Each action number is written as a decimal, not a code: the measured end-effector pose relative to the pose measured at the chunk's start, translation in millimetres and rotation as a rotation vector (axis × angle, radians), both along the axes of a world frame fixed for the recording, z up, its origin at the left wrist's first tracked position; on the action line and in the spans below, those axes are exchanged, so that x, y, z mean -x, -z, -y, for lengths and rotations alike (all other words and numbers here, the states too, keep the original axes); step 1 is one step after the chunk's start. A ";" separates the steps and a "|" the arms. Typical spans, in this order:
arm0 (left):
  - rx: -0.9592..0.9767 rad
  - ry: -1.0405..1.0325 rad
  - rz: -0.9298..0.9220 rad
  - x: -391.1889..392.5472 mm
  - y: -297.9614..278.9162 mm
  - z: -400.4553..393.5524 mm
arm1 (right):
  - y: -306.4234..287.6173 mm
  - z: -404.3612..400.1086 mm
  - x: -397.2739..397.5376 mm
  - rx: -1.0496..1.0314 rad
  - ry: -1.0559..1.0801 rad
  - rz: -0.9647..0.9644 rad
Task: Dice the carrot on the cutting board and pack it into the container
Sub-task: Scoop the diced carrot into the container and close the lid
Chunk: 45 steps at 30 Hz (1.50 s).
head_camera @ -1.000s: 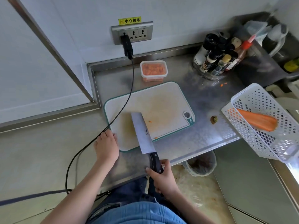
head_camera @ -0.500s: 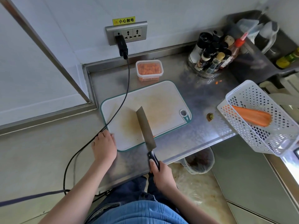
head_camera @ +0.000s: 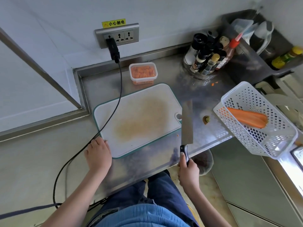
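Observation:
The white cutting board (head_camera: 136, 118) lies on the steel counter, stained orange, with no carrot on it. Behind it stands a clear container (head_camera: 143, 73) filled with diced carrot. My right hand (head_camera: 188, 172) grips the black handle of a knife (head_camera: 186, 123), whose blade points away from me just past the board's right edge. My left hand (head_camera: 98, 154) rests flat on the counter, fingertips touching the board's near left corner. A whole peeled carrot (head_camera: 247, 117) lies in a white perforated basket (head_camera: 255, 136) at the right.
A black cable (head_camera: 114, 102) runs from the wall socket across the board's left end. A carrot stub (head_camera: 206, 119) sits right of the knife. Sauce bottles (head_camera: 208, 58) stand at the back right. A bin (head_camera: 205, 163) sits below the counter edge.
My right hand has swung the knife from the middle of the board to the right, off the board's edge. The left hand has stayed at the board's corner.

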State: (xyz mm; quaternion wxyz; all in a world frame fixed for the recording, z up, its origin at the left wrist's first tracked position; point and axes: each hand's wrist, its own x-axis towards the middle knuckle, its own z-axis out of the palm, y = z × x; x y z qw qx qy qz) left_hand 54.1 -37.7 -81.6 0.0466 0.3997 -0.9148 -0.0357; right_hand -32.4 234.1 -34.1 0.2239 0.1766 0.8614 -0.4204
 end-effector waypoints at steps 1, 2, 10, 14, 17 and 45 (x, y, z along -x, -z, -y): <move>-0.002 -0.004 0.001 0.5 -0.6 -0.6 | -2.1 6.1 -2.8 0.026 -0.055 0.010; -0.004 -0.008 0.001 1.2 -1.3 -1.0 | -4.4 13.0 -5.5 0.035 -0.139 0.023; 0.034 -0.004 0.002 2.2 -1.7 -3.9 | 4.9 10.7 2.4 -0.048 -0.339 0.093; 0.125 -0.039 0.029 3.2 2.0 -4.7 | 7.6 -14.0 14.5 -0.040 -0.103 0.045; 0.187 -0.031 0.036 1.7 4.6 -0.7 | 6.5 -18.9 15.0 0.001 -0.023 0.029; -0.187 0.532 0.295 79.2 -28.1 -62.8 | 13.3 -42.0 23.3 -0.001 0.253 0.013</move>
